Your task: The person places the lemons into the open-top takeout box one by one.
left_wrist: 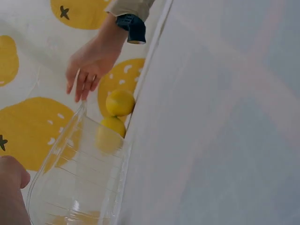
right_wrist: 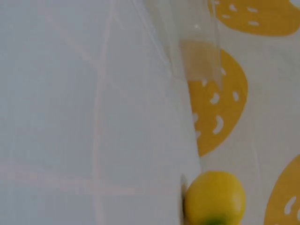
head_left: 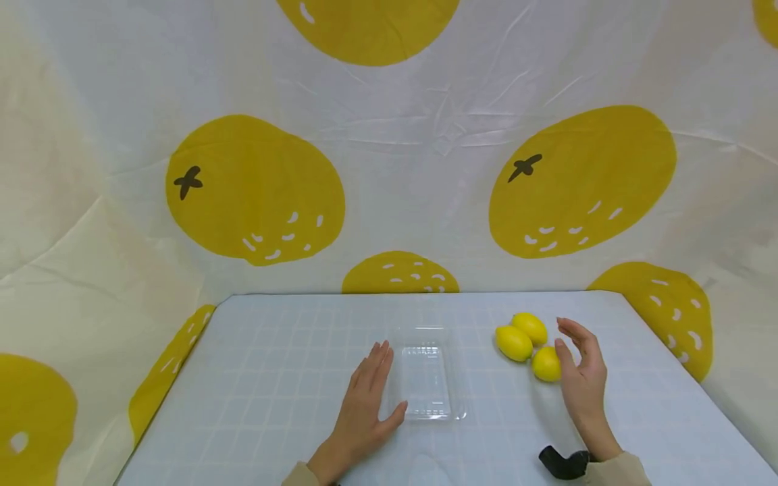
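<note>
A clear plastic container stands open on the table in front of me. My left hand is at its left side, fingers straight and thumb spread near the front left corner. Three yellow lemons sit in a cluster right of the container: a left lemon, a back lemon and a front lemon. Just right of the front lemon is my right hand, its fingers loosely bent and the thumb overlapping the fruit's edge. The left wrist view shows this right hand with nothing in its fingers.
A pale cloth with a faint grid covers the table. Behind it hangs a white backdrop printed with large yellow fruit. A black wrist mount sits at the right sleeve, low over the table.
</note>
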`<state>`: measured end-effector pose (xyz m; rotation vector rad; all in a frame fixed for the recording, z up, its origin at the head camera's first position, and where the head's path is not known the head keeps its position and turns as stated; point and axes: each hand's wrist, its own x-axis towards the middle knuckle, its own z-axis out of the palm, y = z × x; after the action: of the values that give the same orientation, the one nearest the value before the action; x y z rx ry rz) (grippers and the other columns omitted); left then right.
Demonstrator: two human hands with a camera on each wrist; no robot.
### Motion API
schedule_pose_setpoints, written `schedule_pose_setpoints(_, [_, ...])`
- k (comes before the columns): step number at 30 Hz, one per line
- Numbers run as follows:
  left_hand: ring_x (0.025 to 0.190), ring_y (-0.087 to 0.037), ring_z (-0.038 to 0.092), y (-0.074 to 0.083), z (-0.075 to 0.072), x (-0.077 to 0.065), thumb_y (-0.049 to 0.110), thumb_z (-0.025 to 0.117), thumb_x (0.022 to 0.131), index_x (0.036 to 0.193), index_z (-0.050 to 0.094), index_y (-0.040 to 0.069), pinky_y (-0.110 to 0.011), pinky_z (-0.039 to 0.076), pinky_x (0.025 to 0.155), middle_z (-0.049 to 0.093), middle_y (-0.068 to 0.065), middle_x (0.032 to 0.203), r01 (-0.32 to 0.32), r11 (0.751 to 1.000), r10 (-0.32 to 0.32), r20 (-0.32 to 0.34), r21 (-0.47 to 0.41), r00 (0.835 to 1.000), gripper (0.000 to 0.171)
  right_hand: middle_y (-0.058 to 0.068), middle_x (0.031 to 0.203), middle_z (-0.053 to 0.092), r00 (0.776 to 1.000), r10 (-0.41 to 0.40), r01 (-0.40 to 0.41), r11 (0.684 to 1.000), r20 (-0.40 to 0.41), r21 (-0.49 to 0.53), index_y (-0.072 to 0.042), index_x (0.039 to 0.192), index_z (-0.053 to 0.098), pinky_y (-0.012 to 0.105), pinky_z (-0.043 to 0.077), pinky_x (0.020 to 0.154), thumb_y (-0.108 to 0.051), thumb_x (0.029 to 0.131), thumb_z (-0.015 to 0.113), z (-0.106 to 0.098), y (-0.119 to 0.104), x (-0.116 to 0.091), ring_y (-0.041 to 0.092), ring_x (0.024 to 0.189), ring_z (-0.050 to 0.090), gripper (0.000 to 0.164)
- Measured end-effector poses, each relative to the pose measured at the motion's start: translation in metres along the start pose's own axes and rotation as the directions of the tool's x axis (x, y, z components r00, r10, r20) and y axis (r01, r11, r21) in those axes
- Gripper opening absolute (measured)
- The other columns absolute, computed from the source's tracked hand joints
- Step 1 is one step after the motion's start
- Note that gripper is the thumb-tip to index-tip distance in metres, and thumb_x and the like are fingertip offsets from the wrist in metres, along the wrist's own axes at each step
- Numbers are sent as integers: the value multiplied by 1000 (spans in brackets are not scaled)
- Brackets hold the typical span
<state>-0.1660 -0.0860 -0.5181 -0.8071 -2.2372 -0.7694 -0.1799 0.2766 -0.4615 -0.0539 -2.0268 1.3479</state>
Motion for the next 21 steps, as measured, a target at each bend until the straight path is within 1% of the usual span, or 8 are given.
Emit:
schedule_pose_setpoints(4, [145, -36, 29, -5, 5, -3, 48, 50, 94, 154, 28, 0, -53, 26, 113, 27, -12, 161, 11, 1000, -11, 44, 2, 999, 80, 9, 130, 59, 994, 76, -75, 997, -82, 16, -1, 136, 53, 13, 34, 104, -6, 101, 51, -10, 21, 2, 6, 118, 52, 35])
schedule_pose_setpoints(6, [145, -36, 28, -6, 7, -5, 50, 48, 95, 154, 28, -1, -53, 26, 113, 26, -12, 161, 18, 1000, -17, 59, -5, 998, 80, 8, 132, 58, 987, 134, -133, 991, -93, 20, -2, 137, 52, 11, 33, 105, -10, 102, 51, -12, 31, 1, 7, 119, 51, 36])
schedule_pose_setpoints(9, [146, -36, 27, -7, 8, -6, 54, 46, 96, 154, 28, -2, -55, 28, 112, 26, -13, 162, 20, 1000, -19, 78, -11, 997, 83, 7, 136, 55, 973, 217, -218, 976, -79, -9, -5, 140, 50, 12, 30, 106, -16, 104, 49, -14, 41, -2, 11, 123, 48, 38])
schedule_pose_setpoints(11, [146, -36, 27, -8, 9, -7, 57, 46, 95, 154, 27, -2, -54, 28, 113, 25, -14, 162, 20, 1000, -19, 96, -13, 995, 85, 7, 140, 52, 964, 261, -263, 964, -53, -36, -8, 143, 48, 13, 28, 109, -21, 104, 48, -15, 48, -4, 13, 127, 45, 41])
schedule_pose_setpoints(13, [146, -37, 26, -8, 9, -8, 59, 46, 95, 154, 27, -2, -54, 27, 113, 24, -14, 162, 16, 1000, -14, 107, -12, 994, 87, 7, 143, 49, 959, 284, -284, 956, -18, -73, -10, 145, 46, 17, 27, 111, -24, 104, 48, -13, 52, -5, 17, 130, 42, 43])
schedule_pose_setpoints(15, [146, -38, 26, -8, 8, -8, 60, 45, 94, 155, 25, 0, -53, 26, 114, 22, -13, 163, 16, 1000, -14, 116, -8, 993, 88, 8, 147, 45, 954, 298, -294, 951, 36, -101, -11, 148, 41, 22, 25, 114, -27, 104, 49, -11, 56, -5, 20, 134, 39, 48])
schedule_pose_setpoints(18, [145, -40, 27, -8, 9, -9, 61, 46, 94, 156, 24, 1, -54, 27, 112, 22, -12, 163, 10, 1000, -10, 117, -2, 993, 89, 13, 152, 36, 940, 311, -294, 947, 136, -132, -9, 153, 31, 38, 25, 117, -34, 104, 49, -11, 58, -5, 30, 137, 34, 58])
schedule_pose_setpoints(21, [145, -40, 27, -8, 9, -9, 61, 48, 93, 156, 24, 2, -54, 27, 113, 22, -12, 163, 17, 1000, -17, 127, -2, 992, 90, 19, 156, 28, 914, 339, -312, 939, 223, -145, -7, 156, 20, 55, 22, 116, -39, 102, 52, -10, 57, -5, 38, 139, 28, 70])
